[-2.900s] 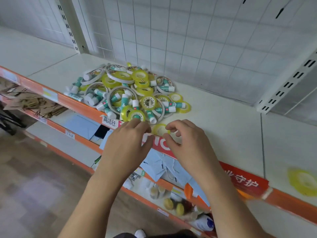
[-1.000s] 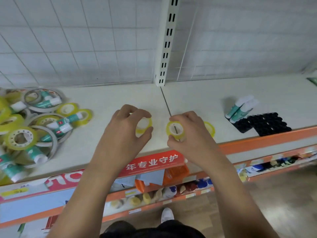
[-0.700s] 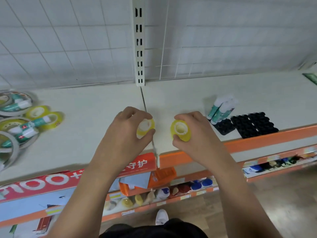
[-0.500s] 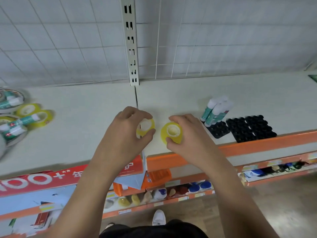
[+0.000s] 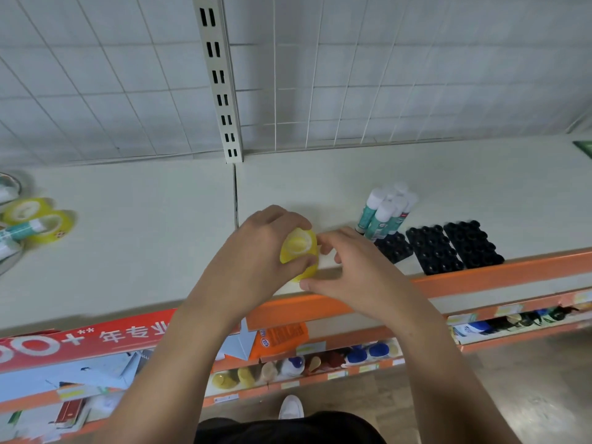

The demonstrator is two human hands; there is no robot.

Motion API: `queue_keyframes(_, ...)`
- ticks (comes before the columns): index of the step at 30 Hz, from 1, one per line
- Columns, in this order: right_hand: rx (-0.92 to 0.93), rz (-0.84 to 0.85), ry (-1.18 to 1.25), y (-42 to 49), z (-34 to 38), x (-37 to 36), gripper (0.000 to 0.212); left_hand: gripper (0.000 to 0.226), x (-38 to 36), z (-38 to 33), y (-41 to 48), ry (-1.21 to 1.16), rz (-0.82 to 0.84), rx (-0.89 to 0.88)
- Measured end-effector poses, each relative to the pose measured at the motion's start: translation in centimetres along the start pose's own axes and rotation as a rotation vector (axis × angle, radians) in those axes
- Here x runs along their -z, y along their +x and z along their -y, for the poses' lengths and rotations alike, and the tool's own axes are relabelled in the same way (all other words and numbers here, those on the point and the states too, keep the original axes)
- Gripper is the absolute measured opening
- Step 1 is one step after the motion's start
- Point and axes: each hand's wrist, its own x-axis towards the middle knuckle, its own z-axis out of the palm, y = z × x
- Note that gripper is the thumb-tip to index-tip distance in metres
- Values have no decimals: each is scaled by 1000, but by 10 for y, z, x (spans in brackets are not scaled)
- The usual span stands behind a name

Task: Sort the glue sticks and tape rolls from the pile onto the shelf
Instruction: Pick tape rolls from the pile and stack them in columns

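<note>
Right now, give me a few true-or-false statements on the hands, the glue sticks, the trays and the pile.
1. The left hand grips yellow tape. True.
2. The right hand is far from the tape. False: its fingers curl against it.
3. The glue sticks lie flat. False: they stand on end by the black trays.
4. The black trays sit right of both hands. True.
5. The pile is right of the trays. False: it is at the shelf's far left.

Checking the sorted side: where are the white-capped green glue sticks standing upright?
Head view, right of centre on the white shelf: the glue sticks stand at the left end of the black socketed trays, beyond the right hand.
</note>
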Motion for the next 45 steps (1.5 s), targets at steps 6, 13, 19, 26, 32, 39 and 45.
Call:
queue_keyframes(6, 29, 29, -29, 4, 4, 3, 44, 60, 3, 15, -3, -132, 101, -7)
queue_keyframes(13, 0, 54, -102, 11, 13, 5, 42, 52, 13, 34, -7, -2, 224, 154)
queue_keyframes(19, 13, 69, -134, 15, 21, 6, 36, 33, 8, 26, -3, 91, 256, 152)
queue_keyframes(26, 16, 83, -224, 19, 24, 4, 45, 33, 4, 19, 0, 231, 307, 171)
queue_keyframes(32, 1, 57, -176, 14, 23, 5, 42, 32, 1, 17, -7, 210, 303, 183)
queue_keyframes(39, -31, 44, -143, 14, 23, 3, 41, 33, -6, 16, -4, 319, 295, 170)
queue_keyframes(45, -45, 1, -112, 9, 22, -5, 39, 35, -9, 16, -4, 377, 293, 112)
